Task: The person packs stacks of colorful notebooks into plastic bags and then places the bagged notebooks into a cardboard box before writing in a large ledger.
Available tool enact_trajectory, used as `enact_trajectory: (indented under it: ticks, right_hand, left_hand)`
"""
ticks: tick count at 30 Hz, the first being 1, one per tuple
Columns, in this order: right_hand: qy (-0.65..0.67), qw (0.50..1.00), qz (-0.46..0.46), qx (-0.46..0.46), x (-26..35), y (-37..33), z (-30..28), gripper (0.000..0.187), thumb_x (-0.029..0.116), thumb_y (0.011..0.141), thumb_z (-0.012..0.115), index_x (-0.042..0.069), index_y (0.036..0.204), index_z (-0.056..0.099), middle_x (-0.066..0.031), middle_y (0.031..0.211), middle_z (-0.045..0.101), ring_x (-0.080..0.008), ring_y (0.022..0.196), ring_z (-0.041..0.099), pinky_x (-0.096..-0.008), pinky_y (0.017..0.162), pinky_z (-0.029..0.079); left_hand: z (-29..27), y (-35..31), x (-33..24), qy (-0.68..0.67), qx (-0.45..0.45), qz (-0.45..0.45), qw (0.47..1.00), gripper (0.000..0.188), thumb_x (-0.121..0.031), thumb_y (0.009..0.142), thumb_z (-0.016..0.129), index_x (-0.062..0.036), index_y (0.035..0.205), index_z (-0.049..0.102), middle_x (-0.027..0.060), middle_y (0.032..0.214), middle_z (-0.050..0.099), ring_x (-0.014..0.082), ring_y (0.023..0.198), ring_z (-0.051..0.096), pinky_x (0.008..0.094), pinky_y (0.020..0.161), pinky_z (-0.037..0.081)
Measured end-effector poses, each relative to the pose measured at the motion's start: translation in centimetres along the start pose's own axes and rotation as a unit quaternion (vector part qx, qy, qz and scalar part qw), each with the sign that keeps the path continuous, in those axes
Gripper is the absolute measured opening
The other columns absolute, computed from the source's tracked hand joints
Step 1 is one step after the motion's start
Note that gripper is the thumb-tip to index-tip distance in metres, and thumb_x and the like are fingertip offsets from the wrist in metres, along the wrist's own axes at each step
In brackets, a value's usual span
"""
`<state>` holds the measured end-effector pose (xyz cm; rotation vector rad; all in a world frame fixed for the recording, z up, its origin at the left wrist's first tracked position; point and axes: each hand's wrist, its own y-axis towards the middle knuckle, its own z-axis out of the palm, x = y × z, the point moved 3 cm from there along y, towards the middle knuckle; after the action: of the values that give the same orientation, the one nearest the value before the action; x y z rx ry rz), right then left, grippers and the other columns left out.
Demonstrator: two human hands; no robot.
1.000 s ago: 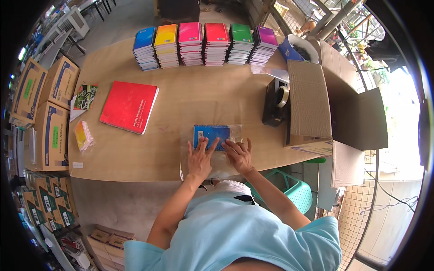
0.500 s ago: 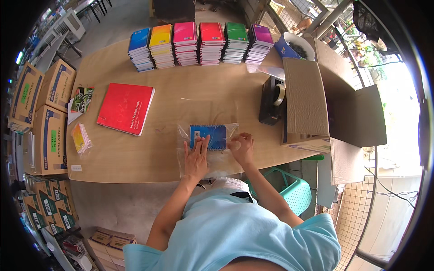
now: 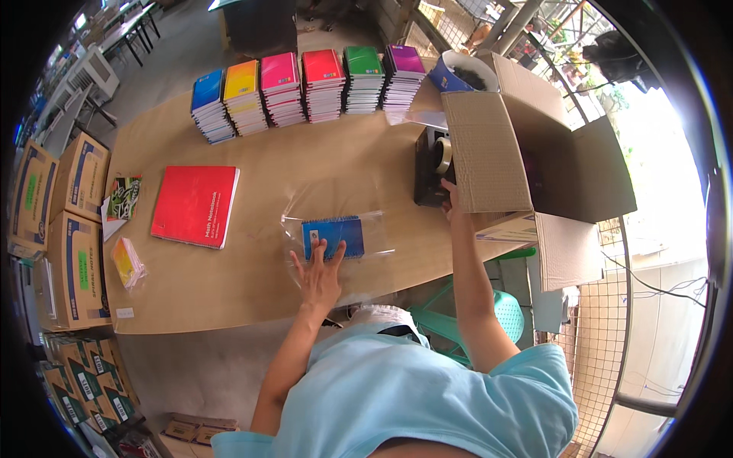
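Observation:
A small blue spiral notebook (image 3: pixel 347 233) lies on a clear plastic sheet (image 3: pixel 301 206) near the front of the table. My left hand (image 3: pixel 318 278) is open, its spread fingertips resting on the notebook's lower part. To the right stands a black tape dispenser (image 3: pixel 426 172) with a roll of tape (image 3: pixel 442 155). My right hand (image 3: pixel 452 200) is at the dispenser's near end, just below the roll. Its fingers look drawn together; whatever they pinch is too small to make out.
Six colour-sorted notebook stacks (image 3: pixel 323 84) line the table's (image 3: pixel 267 298) far edge. A large red notebook (image 3: pixel 195 204) and a small wrapped yellow-pink pack (image 3: pixel 128 262) lie left. An open carton (image 3: pixel 489 153) stands right, a blue-white tub (image 3: pixel 463 72) behind it. Closed cartons (image 3: pixel 80 267) border the left.
My right hand has left the notebook's right side and moved right to the tape dispenser. The left hand stays on the notebook, its fingers more spread. The whole view has shifted.

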<state>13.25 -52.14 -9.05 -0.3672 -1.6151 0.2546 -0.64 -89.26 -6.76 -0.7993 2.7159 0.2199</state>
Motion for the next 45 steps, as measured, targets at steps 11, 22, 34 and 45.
enact_trajectory:
  ticks: [11, 22, 34, 45]
  right_hand:
    - [0.276, 0.906, 0.256, 0.195, -9.2, -2.0, -1.5, 0.021, 0.028, 0.091, 0.068, 0.011, 0.080, 0.063, -0.0016, 0.067, 0.060, -0.0217, 0.054, 0.056, -0.0366, 0.056, 0.051]
    - [-0.337, 0.635, -0.166, 0.675, -0.2, -20.6, 12.2, 0.022, 0.019, 0.089, 0.071, -0.001, 0.079, 0.067, -0.0076, 0.067, 0.065, -0.0168, 0.062, 0.062, -0.0304, 0.056, 0.049]
    - [-0.635, 0.371, -0.407, 0.542, -1.9, -20.7, 15.8, 0.045, 0.043, 0.065, 0.084, 0.004, 0.080, 0.070, -0.0176, 0.083, 0.069, -0.0371, 0.084, 0.067, -0.0463, 0.068, 0.051]
    - [-0.540, 0.420, -0.304, 0.663, -0.9, -17.3, 14.0, 0.056, 0.039, 0.067, 0.084, 0.006, 0.107, 0.061, -0.0094, 0.085, 0.062, -0.0315, 0.090, 0.060, -0.0444, 0.077, 0.047]
  left_hand:
    - [0.1, -0.3, -0.6, 0.002, -0.008, 0.012, 1.000, 0.087, 0.001, 0.072, 0.065, -0.0333, 0.148, 0.038, 0.0128, 0.144, 0.036, 0.0288, 0.145, 0.026, 0.0712, 0.111, 0.009]
    - [-0.6, -0.6, 0.3, -0.015, -0.014, -0.010, 1.000, 0.076, -0.001, 0.080, 0.057, -0.0355, 0.145, 0.042, 0.0169, 0.146, 0.032, 0.0369, 0.144, 0.027, 0.0703, 0.110, 0.014]
    - [-0.4, -1.3, 1.0, -0.049, -0.006, 0.016, 0.999, 0.092, 0.006, 0.072, 0.063, -0.0383, 0.148, 0.037, 0.0153, 0.151, 0.026, 0.0342, 0.145, 0.025, 0.0685, 0.111, 0.015]
    - [-3.1, -4.8, 2.0, -0.054, -0.134, -0.164, 0.976, 0.078, 0.005, 0.075, 0.063, -0.0139, 0.146, 0.037, 0.0171, 0.146, 0.035, 0.0399, 0.134, 0.036, 0.0604, 0.113, 0.022]
